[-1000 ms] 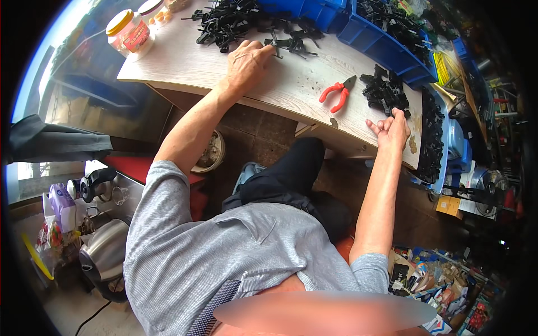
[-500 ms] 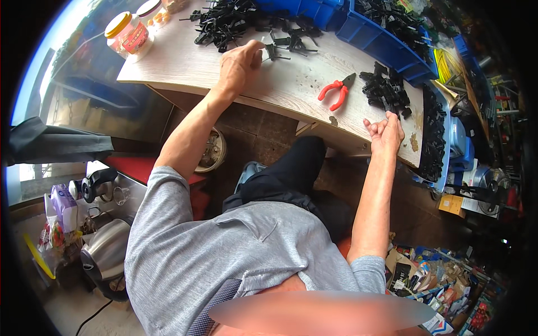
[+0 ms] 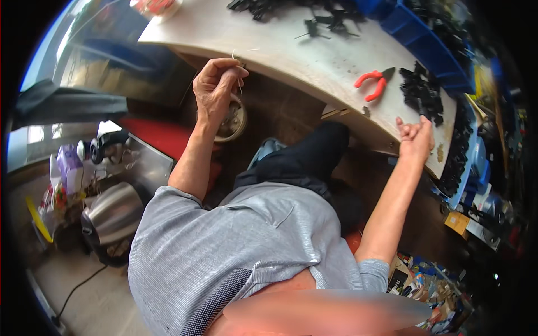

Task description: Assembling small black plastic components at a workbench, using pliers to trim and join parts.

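My left hand (image 3: 216, 87) is raised in front of the table's near edge, thumb and fingers pinched on a thin pale strip (image 3: 233, 54). A bit of it sticks out above the fingertips; its exact kind is too fine to make out. My right hand (image 3: 417, 137) rests at the table's right front edge with curled fingers. Its fingertips meet the near end of a pile of black plastic parts (image 3: 417, 92), seemingly pinching one piece. Diagonal cutters with red handles (image 3: 371, 84) lie on the tabletop left of that pile, untouched, jaws pointing away to the right.
More black parts (image 3: 330, 22) lie at the back of the white table (image 3: 269, 50). Blue bins (image 3: 423, 42) holding black parts line the back right. A bucket (image 3: 232, 120) stands on the floor below my left hand. A steel kettle (image 3: 115, 213) is at the left.
My left hand has drawn back from the black parts on the table to its near edge, now with the thin strip showing. My right hand stays by the pile. The whole view has shifted.
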Demonstrator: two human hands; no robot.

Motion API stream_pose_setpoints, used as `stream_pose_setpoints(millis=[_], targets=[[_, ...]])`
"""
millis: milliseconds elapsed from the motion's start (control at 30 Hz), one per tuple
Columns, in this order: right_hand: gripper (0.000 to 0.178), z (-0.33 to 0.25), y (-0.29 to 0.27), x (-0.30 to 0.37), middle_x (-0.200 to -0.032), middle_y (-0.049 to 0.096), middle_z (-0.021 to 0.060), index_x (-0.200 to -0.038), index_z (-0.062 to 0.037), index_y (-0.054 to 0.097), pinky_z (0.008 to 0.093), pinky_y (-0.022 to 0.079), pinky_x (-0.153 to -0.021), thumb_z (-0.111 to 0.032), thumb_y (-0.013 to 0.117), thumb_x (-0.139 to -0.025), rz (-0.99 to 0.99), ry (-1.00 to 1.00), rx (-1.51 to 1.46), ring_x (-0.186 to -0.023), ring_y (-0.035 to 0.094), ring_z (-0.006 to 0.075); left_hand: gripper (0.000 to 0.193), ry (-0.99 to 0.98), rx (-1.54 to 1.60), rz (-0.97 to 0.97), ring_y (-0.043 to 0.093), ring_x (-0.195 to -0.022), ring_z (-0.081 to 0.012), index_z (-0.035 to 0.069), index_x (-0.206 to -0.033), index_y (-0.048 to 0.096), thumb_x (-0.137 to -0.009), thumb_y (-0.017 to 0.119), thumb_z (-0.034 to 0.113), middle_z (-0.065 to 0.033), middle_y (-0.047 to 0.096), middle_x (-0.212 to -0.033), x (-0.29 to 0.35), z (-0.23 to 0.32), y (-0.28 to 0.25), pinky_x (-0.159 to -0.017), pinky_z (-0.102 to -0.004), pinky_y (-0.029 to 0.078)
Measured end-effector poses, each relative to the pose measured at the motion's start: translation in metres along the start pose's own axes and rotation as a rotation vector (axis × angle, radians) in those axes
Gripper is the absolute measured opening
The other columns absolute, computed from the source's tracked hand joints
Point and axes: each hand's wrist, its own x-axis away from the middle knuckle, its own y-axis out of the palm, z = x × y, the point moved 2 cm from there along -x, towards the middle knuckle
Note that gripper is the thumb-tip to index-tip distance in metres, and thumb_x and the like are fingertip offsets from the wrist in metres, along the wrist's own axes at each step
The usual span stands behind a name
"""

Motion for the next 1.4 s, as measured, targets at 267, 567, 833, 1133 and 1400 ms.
stream_pose_setpoints(millis=[267, 567, 833, 1133, 1400], targets=[[0.036, 0.041, -0.009, 0.002, -0.049, 0.031, 0.0043, -0.061, -0.0076, 0.039, 0.0568, 0.055, -0.086, -0.011, 0.054, -0.093, -0.07, 0.02, 0.025, -0.051, 0.043, 0.0199, 0.012, -0.362, -0.137, 0.192, 0.061, -0.063, -0.0084, 0.0, -0.101, 0.063, -0.092, 0.061, 0.007, -0.0061, 0.07, -0.08, 0.064, -0.136, -0.136, -0.055, -0.0186, 0.045], [0.035, 0.053, -0.006, 0.006, -0.048, 0.031, 0.0054, -0.063, -0.0064, 0.04, 0.0572, 0.054, -0.09, -0.011, 0.052, -0.095, -0.09, 0.029, 0.035, -0.051, 0.043, 0.0201, 0.018, -0.698, -0.394, 0.359, 0.064, -0.062, -0.0131, -0.001, -0.101, 0.064, -0.087, 0.058, 0.008, -0.0085, 0.07, -0.08, 0.094, -0.27, -0.231, -0.05, -0.025, 0.051], [0.034, 0.067, 0.005, 0.006, -0.048, 0.031, 0.0053, -0.064, -0.0066, 0.041, 0.0573, 0.052, -0.091, -0.011, 0.052, -0.095, -0.093, 0.036, 0.049, -0.051, 0.043, 0.0202, 0.026, -0.82, -0.688, 0.492, 0.071, -0.078, -0.0229, 0.004, -0.098, 0.075, -0.082, 0.059, 0.018, -0.0128, 0.073, -0.087, 0.106, -0.351, -0.322, -0.066, -0.0348, 0.058], [0.034, 0.05, 0.006, -0.001, -0.047, 0.035, 0.0057, -0.062, -0.0067, 0.043, 0.0548, 0.052, -0.093, -0.012, 0.054, -0.093, -0.095, -0.01, 0.049, -0.052, 0.046, 0.0207, 0.035, -0.728, -0.783, 0.578, 0.07, -0.089, -0.0293, 0.004, -0.103, 0.074, -0.08, 0.058, 0.024, -0.0155, 0.073, -0.097, 0.086, -0.369, -0.291, -0.083, -0.0371, 0.054], [0.038, 0.048, 0.023, -0.003, -0.047, 0.031, 0.0037, -0.058, -0.0096, 0.039, 0.0534, 0.055, -0.085, -0.013, 0.057, -0.092, -0.032, -0.041, 0.08, -0.05, 0.044, 0.0193, 0.016, -0.036, -0.496, 0.263, 0.065, -0.078, -0.0129, 0.001, -0.103, 0.07, -0.087, 0.065, 0.002, -0.0103, 0.071, -0.086, 0.017, -0.146, -0.079, -0.073, -0.0271, 0.052]])
